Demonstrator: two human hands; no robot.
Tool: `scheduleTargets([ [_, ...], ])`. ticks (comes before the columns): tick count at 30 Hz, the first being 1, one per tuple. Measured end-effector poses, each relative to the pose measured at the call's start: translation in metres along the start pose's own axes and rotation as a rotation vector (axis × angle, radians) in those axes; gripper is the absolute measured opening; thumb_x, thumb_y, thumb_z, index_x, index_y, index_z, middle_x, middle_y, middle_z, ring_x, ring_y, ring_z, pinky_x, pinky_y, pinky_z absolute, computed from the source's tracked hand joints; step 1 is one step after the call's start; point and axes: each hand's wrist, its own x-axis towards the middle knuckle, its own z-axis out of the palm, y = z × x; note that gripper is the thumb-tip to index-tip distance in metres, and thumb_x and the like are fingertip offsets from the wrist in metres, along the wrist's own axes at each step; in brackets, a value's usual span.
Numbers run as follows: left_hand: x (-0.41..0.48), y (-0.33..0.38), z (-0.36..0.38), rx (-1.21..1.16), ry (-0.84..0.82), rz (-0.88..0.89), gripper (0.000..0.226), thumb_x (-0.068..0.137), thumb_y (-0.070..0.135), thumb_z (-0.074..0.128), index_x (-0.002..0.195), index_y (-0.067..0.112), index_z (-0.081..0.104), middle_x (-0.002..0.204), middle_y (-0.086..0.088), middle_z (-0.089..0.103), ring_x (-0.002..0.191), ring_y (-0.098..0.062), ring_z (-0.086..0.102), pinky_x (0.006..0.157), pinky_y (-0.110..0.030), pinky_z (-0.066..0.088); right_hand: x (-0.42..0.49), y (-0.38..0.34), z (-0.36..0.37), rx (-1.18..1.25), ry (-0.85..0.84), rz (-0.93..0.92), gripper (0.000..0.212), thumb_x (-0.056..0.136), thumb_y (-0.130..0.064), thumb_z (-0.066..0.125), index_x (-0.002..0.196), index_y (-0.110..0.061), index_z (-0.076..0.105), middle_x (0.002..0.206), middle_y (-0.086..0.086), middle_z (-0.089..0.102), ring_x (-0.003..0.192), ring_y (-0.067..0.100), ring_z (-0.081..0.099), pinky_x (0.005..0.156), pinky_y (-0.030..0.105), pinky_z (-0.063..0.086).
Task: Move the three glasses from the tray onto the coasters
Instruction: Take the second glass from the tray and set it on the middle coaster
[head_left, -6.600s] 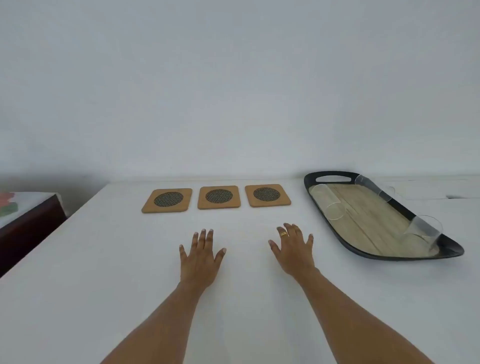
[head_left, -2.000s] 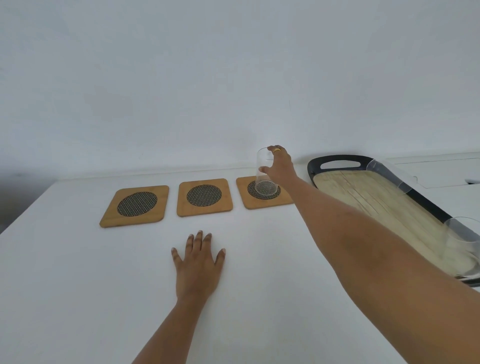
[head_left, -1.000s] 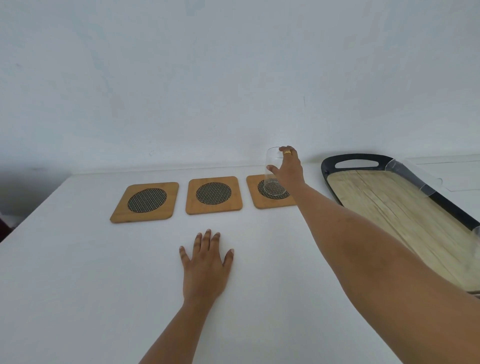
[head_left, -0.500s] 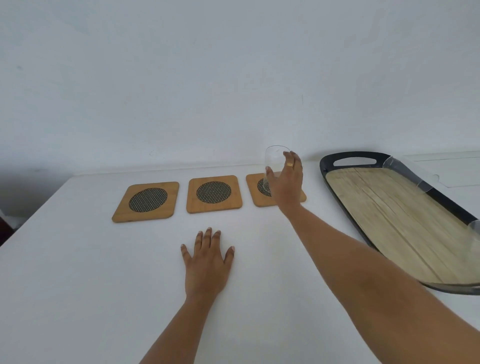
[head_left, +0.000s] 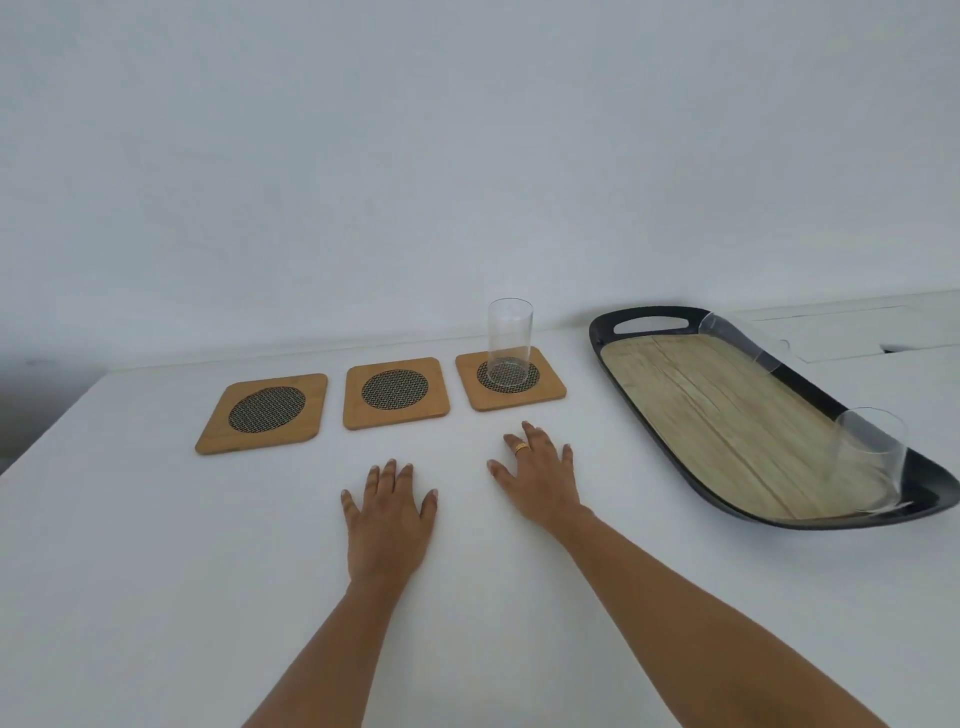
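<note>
A clear glass (head_left: 509, 340) stands upright on the right coaster (head_left: 545, 395). The middle coaster (head_left: 395, 391) and the left coaster (head_left: 262, 413) carry nothing. Two more clear glasses stand on the black-rimmed wooden tray (head_left: 717, 415): one at its far right corner (head_left: 737, 343), one at its near right end (head_left: 872, 457). My left hand (head_left: 388, 519) lies flat on the white table, fingers apart, holding nothing. My right hand (head_left: 540, 475) rests flat beside it, a ring on one finger, well short of the right coaster.
The white table (head_left: 156, 571) ends at a white wall behind the coasters. The table's left edge drops off past the left coaster. A white ledge (head_left: 857, 332) runs behind the tray.
My right hand let go of the glass on the right coaster and drew back to rest flat on the table. The left hand stayed put.
</note>
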Motion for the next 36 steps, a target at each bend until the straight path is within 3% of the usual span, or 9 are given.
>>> scheduleTargets([
  [8, -0.012, 0.039, 0.004, -0.076, -0.086, 0.088, 0.051, 0.097, 0.042, 0.033, 0.144, 0.022, 0.028, 0.159, 0.001, 0.016, 0.147, -0.016, 0.01, 0.117, -0.055, 0.007, -0.035, 0.036, -0.021, -0.017, 0.023, 0.068, 0.058, 0.095, -0.048, 0.035, 0.144, -0.017, 0.031, 0.158, 0.006, 0.017, 0.147, 0.018, 0.007, 0.119, 0.046, 0.003],
  [14, -0.019, 0.087, 0.021, -0.04, -0.143, 0.226, 0.055, 0.097, 0.047, 0.03, 0.147, 0.025, 0.022, 0.16, 0.002, 0.01, 0.148, -0.015, 0.004, 0.116, -0.057, 0.006, -0.059, 0.074, -0.064, 0.037, 0.244, 0.138, 0.054, 0.096, -0.042, 0.04, 0.139, -0.01, 0.04, 0.154, 0.01, 0.028, 0.145, 0.023, 0.018, 0.119, 0.04, 0.012],
  [16, -0.024, 0.12, 0.03, -0.036, -0.149, 0.321, 0.056, 0.097, 0.048, 0.029, 0.147, 0.026, 0.02, 0.16, 0.002, 0.009, 0.148, -0.015, 0.004, 0.116, -0.057, 0.005, -0.075, 0.106, -0.09, -0.014, 0.363, 0.234, 0.053, 0.096, -0.042, 0.04, 0.138, -0.011, 0.041, 0.154, 0.01, 0.026, 0.146, 0.024, 0.014, 0.119, 0.043, 0.01],
  [19, -0.028, 0.129, 0.036, -0.02, -0.149, 0.348, 0.056, 0.097, 0.048, 0.028, 0.147, 0.027, 0.019, 0.16, 0.002, 0.009, 0.148, -0.014, 0.005, 0.116, -0.057, 0.007, -0.08, 0.132, -0.109, -0.135, 0.409, 0.34, 0.051, 0.094, -0.042, 0.043, 0.136, -0.015, 0.042, 0.156, 0.008, 0.021, 0.148, 0.024, 0.005, 0.117, 0.053, 0.006],
  [27, -0.028, 0.114, 0.034, -0.012, -0.159, 0.315, 0.055, 0.097, 0.048, 0.026, 0.148, 0.028, 0.017, 0.16, 0.003, 0.012, 0.147, -0.013, 0.007, 0.117, -0.053, 0.006, -0.088, 0.177, -0.148, -0.249, 0.366, 0.628, 0.063, 0.089, -0.044, 0.05, 0.142, -0.017, 0.031, 0.158, 0.01, 0.007, 0.147, 0.031, -0.004, 0.113, 0.062, 0.007],
  [33, -0.03, 0.114, 0.032, 0.004, -0.155, 0.32, 0.055, 0.098, 0.048, 0.025, 0.148, 0.029, 0.016, 0.16, 0.004, 0.012, 0.147, -0.013, 0.007, 0.118, -0.052, 0.007, -0.091, 0.189, -0.161, -0.17, 0.308, 0.687, 0.067, 0.091, -0.044, 0.047, 0.146, -0.013, 0.024, 0.158, 0.015, 0.011, 0.146, 0.034, 0.007, 0.114, 0.055, 0.021],
  [36, -0.03, 0.116, 0.032, 0.007, -0.157, 0.325, 0.055, 0.098, 0.047, 0.025, 0.148, 0.029, 0.015, 0.16, 0.004, 0.011, 0.148, -0.013, 0.007, 0.118, -0.051, 0.007, -0.092, 0.189, -0.161, -0.201, 0.34, 0.688, 0.061, 0.091, -0.044, 0.046, 0.14, -0.01, 0.035, 0.153, 0.015, 0.024, 0.141, 0.032, 0.02, 0.109, 0.05, 0.032],
])
